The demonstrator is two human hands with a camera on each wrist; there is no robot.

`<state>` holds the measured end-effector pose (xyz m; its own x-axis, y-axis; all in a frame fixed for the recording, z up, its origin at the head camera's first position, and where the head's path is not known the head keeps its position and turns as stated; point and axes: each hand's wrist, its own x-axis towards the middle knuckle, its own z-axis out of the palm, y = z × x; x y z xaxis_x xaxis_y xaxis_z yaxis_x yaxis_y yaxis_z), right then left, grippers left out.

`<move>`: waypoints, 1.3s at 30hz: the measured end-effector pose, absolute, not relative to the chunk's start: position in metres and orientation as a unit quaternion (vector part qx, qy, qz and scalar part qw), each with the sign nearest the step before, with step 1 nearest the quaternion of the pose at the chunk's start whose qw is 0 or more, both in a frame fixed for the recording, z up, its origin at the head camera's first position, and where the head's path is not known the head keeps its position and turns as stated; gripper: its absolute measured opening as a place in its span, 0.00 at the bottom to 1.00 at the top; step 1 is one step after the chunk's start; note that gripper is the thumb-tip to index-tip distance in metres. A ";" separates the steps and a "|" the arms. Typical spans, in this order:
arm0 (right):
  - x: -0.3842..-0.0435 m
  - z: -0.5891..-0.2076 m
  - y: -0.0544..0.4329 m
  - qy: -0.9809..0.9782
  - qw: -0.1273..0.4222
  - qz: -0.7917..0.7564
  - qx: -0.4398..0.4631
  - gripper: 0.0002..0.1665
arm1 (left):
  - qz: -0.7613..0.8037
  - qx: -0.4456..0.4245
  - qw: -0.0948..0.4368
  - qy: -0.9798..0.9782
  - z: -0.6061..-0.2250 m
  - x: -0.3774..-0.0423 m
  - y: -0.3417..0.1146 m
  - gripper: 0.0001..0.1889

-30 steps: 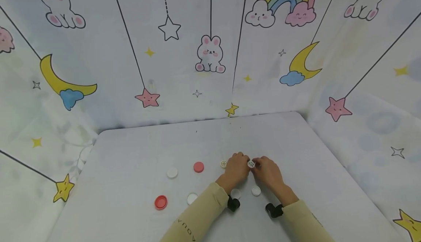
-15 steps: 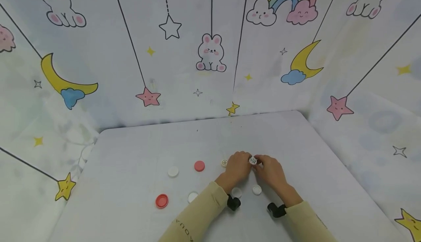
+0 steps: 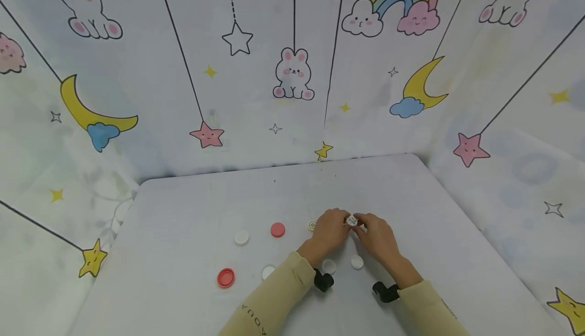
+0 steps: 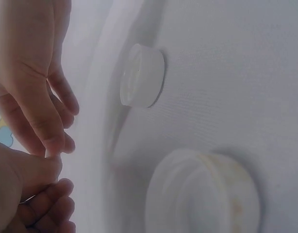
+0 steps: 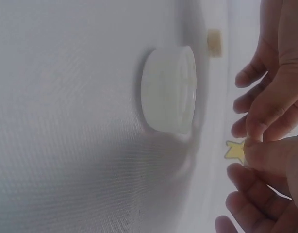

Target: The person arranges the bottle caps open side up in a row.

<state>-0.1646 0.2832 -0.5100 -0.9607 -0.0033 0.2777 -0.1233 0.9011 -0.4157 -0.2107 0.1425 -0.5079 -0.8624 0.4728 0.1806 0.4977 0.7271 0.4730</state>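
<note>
I pinch a small white round cap with dark markings on its face [image 3: 352,220] between the fingertips of my left hand [image 3: 330,229] and my right hand [image 3: 376,233]. It sits right between the two hands, its marked face showing from above. In both wrist views my thumb tips meet or nearly meet, and they hide most of the cap; my other fingers curl loosely.

Just beside my left hand, partly covered by it, lies a cream disc with a yellowish ring pattern [image 3: 312,226]. Nearer to me, below the hands, a translucent white round cap [image 3: 329,266] and a smaller opaque white round cap [image 3: 357,262] lie apart from each other. Further left I see a flat red round cap [image 3: 277,230], a plain white disc [image 3: 241,237], a red cap with a raised rim [image 3: 226,277] and a white disc partly behind my arm [image 3: 268,272].

All of these lie on the white cloth-covered table [image 3: 183,214]. My beige sleeves [image 3: 269,293] end at the wrists, where a black wrist camera [image 3: 323,280] shows on each arm. Beyond the table hangs a pale backdrop printed with rabbits, stars and moons [image 3: 256,92].
</note>
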 end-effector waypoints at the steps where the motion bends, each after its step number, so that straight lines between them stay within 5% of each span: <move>1: -0.165 -0.510 0.283 -0.965 0.138 0.221 0.033 0.19 | -0.262 -0.262 0.023 -0.929 -0.508 -0.211 0.142 0.09; 39: -0.162 -0.516 0.284 -0.929 0.220 0.293 0.052 0.14 | -0.360 -0.248 0.019 -0.899 -0.511 -0.216 0.136 0.13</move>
